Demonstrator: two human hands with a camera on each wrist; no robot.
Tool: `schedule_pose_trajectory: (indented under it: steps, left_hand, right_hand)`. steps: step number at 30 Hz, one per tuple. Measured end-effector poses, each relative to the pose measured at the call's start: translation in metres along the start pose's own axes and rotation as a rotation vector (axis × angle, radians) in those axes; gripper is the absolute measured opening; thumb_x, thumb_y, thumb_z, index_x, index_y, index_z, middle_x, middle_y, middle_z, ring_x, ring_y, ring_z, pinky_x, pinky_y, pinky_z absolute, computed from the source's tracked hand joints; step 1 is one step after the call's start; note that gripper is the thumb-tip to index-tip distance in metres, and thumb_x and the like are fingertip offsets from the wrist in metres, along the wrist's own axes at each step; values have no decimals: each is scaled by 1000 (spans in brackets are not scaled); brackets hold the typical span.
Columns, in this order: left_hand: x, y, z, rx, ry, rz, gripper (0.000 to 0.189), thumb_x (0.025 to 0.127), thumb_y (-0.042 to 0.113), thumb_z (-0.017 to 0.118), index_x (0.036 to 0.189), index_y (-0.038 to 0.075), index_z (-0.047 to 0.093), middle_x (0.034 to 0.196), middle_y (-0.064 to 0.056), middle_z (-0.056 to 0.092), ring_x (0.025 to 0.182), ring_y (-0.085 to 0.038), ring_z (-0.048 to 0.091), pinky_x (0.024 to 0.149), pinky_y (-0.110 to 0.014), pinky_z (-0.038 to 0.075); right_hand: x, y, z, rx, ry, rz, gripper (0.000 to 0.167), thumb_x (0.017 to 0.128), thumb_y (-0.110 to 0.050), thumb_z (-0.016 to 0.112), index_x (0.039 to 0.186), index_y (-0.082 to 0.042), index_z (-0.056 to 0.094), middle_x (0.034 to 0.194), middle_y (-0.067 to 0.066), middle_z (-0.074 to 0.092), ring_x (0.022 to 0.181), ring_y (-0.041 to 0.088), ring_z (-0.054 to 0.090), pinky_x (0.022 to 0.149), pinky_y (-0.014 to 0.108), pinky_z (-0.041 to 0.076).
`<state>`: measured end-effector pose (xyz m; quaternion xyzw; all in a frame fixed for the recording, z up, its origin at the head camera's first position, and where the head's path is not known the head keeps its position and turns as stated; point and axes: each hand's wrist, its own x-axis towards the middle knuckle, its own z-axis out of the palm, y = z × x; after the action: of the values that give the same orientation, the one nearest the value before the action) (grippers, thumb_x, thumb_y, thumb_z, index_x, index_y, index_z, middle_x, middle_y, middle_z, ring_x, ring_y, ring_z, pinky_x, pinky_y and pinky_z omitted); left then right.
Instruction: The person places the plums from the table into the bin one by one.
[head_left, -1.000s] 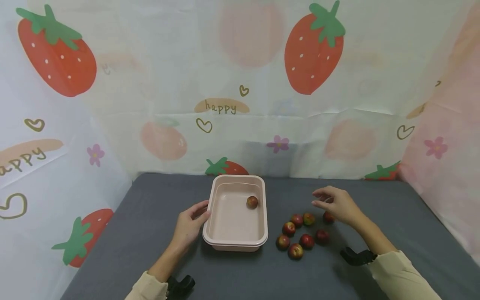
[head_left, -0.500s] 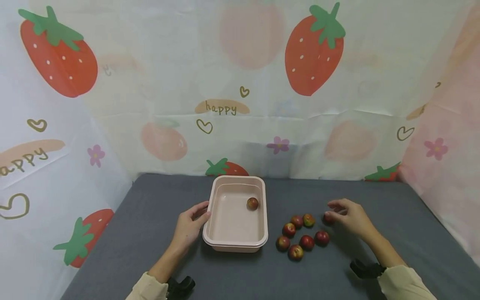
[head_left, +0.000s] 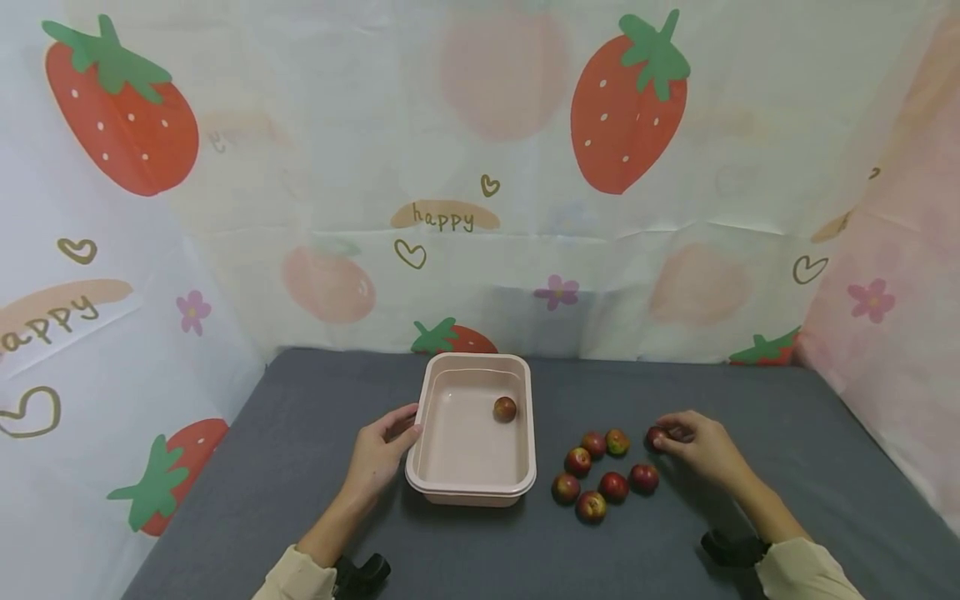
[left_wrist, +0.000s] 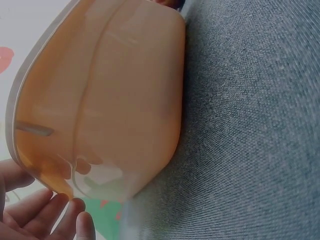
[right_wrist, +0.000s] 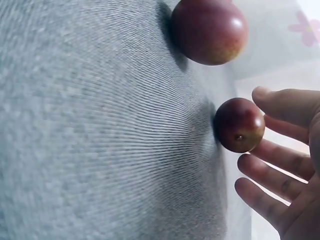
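A pale pink plastic box (head_left: 468, 454) stands upright with a single plum (head_left: 505, 409) inside, near its right wall. My left hand (head_left: 378, 446) holds the box's left rim; in the left wrist view the thumb and fingertips (left_wrist: 60, 197) meet at the rim. Over on the right, my right hand (head_left: 705, 450) has its thumb and fingers about a dark red plum (head_left: 656, 437). That plum (right_wrist: 240, 125) sits on the cloth between thumb and index finger in the right wrist view, the other fingers spread below it.
Several more red and yellowish plums (head_left: 577, 460) lie in a loose ring between the box and my right hand. Dark grey cloth (head_left: 337, 375) covers the table. Strawberry-printed curtains (head_left: 480, 275) hang behind and at both sides.
My right hand has moved right and down from above the plums to the rightmost plum, and its thumb and fingers have closed in around it. The left hand and box have stayed put.
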<state>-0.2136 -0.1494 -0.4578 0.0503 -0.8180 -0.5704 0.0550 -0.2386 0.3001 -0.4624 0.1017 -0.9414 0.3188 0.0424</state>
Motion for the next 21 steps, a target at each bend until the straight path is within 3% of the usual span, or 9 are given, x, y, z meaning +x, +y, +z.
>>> schedule_pose_trajectory:
  steps: [21]
  left_hand:
    - [1, 1, -1, -10, -9, -1, 40, 95, 16, 62, 134, 7, 58, 127, -15, 64, 120, -28, 59, 100, -47, 47]
  right_hand:
    - [2, 2, 9, -14, 12, 3, 30, 85, -17, 74, 110, 0, 69, 99, 13, 67, 91, 30, 65, 73, 42, 53]
